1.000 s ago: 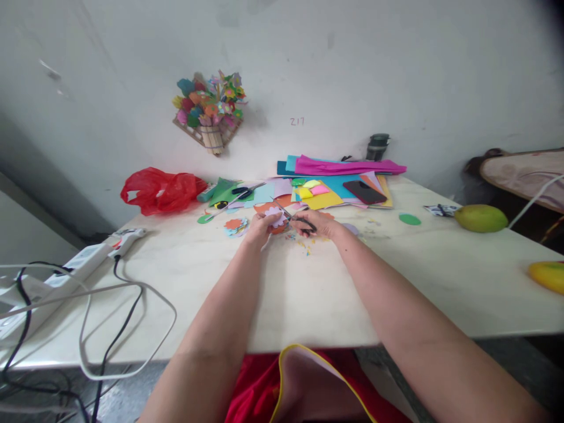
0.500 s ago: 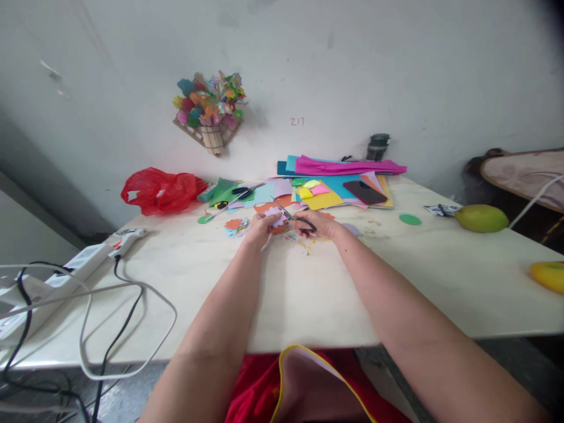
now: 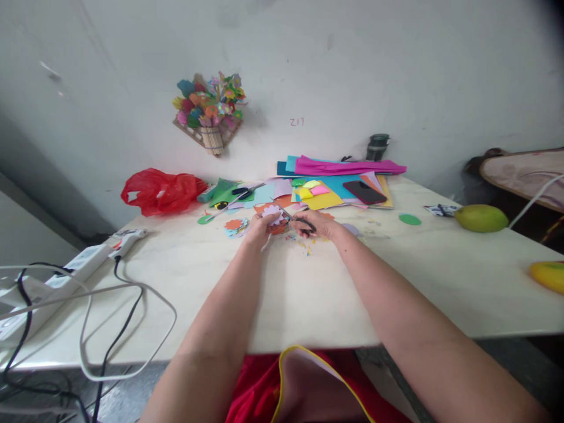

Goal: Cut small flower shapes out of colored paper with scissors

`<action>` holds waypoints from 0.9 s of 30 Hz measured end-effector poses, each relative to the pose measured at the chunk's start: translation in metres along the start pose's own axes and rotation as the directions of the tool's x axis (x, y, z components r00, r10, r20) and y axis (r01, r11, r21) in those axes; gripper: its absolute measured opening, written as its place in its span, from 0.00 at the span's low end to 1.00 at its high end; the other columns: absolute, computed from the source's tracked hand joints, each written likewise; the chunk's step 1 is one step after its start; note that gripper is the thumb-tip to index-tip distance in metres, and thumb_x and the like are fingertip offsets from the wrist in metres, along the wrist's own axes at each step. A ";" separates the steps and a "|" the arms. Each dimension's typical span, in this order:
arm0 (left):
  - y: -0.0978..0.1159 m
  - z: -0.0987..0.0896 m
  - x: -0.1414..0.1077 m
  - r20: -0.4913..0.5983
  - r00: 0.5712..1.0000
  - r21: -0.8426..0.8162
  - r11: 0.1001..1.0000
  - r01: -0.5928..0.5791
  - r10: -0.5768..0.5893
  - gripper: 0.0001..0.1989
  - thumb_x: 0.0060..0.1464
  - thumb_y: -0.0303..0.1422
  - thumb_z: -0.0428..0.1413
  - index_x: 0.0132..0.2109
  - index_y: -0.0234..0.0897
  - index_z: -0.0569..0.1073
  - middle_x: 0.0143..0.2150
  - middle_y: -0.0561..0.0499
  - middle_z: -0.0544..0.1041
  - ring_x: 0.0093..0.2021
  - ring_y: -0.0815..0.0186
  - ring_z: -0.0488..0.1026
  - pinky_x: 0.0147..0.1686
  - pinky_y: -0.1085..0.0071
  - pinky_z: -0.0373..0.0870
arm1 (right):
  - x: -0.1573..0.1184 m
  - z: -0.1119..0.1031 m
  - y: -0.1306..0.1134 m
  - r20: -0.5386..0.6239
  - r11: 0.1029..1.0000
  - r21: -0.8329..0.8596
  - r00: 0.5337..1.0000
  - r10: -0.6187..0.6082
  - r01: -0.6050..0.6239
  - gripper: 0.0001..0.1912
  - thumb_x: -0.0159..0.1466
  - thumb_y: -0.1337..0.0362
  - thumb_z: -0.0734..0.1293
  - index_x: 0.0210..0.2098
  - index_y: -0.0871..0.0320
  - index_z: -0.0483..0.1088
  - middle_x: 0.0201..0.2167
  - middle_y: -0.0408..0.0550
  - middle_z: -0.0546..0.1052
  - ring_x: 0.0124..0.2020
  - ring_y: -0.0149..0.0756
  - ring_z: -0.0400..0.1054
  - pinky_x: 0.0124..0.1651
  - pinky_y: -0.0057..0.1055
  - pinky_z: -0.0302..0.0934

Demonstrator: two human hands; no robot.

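My left hand (image 3: 259,227) pinches a pale lilac paper flower (image 3: 273,215) with a scalloped edge, over the middle of the table. Black-handled scissors (image 3: 307,224) are in my right hand (image 3: 304,223), their blades pointing up and left at the flower's edge. Orange paper (image 3: 278,228) shows just beneath the flower. Small paper scraps (image 3: 306,249) lie on the table below my hands. To the left of my left hand rests a small stack of cut paper flowers (image 3: 233,225), an orange one on top. A lilac paper circle (image 3: 350,230) lies right of my right hand.
Coloured paper sheets (image 3: 328,200) are spread at the back, a dark phone (image 3: 365,192) on them. A second pair of scissors (image 3: 241,192) and a red plastic bag (image 3: 161,191) lie at left. Cables (image 3: 165,299) trail over the left edge. A green mango-like fruit (image 3: 481,218) sits right.
The lilac flower has turned and shifted slightly in my left hand, with more of its scalloped outline showing. The scissor blades have moved a little; both arms stay almost in place.
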State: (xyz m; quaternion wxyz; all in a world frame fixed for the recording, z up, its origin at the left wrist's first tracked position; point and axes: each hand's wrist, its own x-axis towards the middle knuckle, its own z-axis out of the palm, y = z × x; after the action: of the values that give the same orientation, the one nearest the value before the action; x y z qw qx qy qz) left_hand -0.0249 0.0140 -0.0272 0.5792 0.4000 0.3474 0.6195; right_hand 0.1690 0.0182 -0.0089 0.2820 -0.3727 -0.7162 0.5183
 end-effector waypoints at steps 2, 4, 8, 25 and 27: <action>0.001 0.000 -0.001 -0.001 1.000 -0.002 1.000 0.007 -0.007 0.16 0.36 0.28 0.74 0.33 0.32 0.78 0.29 0.49 0.82 0.27 0.66 0.79 0.35 0.69 0.79 | 0.001 0.000 0.001 -0.002 1.000 0.005 1.000 0.000 0.000 0.20 0.61 0.53 0.76 0.25 0.57 0.66 0.16 0.39 0.70 0.14 0.25 0.59 0.16 0.22 0.46; 0.002 0.000 -0.001 -0.002 1.000 -0.002 1.000 0.013 -0.013 0.15 0.36 0.28 0.73 0.33 0.32 0.78 0.29 0.48 0.82 0.27 0.65 0.79 0.35 0.69 0.79 | 0.001 0.000 0.002 -0.005 1.000 0.017 1.000 0.002 -0.002 0.20 0.61 0.54 0.76 0.25 0.57 0.66 0.16 0.39 0.70 0.15 0.25 0.60 0.16 0.22 0.47; 0.001 -0.001 0.000 -0.005 1.000 -0.003 1.000 0.009 -0.009 0.15 0.36 0.28 0.73 0.32 0.33 0.77 0.30 0.48 0.83 0.28 0.65 0.80 0.36 0.68 0.80 | 0.002 0.000 0.003 -0.007 0.999 0.040 1.000 0.000 0.001 0.18 0.61 0.55 0.76 0.25 0.57 0.67 0.16 0.38 0.70 0.15 0.25 0.59 0.17 0.22 0.50; 0.001 -0.003 0.001 0.006 1.000 -0.002 1.000 0.013 -0.013 0.15 0.38 0.28 0.73 0.33 0.33 0.76 0.30 0.50 0.82 0.29 0.65 0.80 0.39 0.67 0.81 | 0.006 -0.002 0.004 0.002 0.999 0.026 1.000 -0.023 0.023 0.16 0.58 0.57 0.76 0.25 0.58 0.68 0.14 0.36 0.66 0.14 0.25 0.58 0.17 0.22 0.51; 0.001 -0.004 0.000 0.013 1.000 0.003 1.000 0.018 -0.018 0.16 0.39 0.29 0.74 0.34 0.33 0.77 0.31 0.49 0.83 0.29 0.65 0.81 0.39 0.68 0.81 | 0.005 -0.002 0.004 0.004 0.999 0.033 1.000 -0.021 0.021 0.16 0.58 0.57 0.77 0.25 0.58 0.68 0.14 0.37 0.67 0.14 0.25 0.58 0.17 0.22 0.52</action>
State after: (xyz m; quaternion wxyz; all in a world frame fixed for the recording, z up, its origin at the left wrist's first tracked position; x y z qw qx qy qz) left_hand -0.0287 0.0141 -0.0275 0.5864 0.4016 0.3481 0.6112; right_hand 0.1683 0.0244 -0.0122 0.2919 -0.3594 -0.7121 0.5278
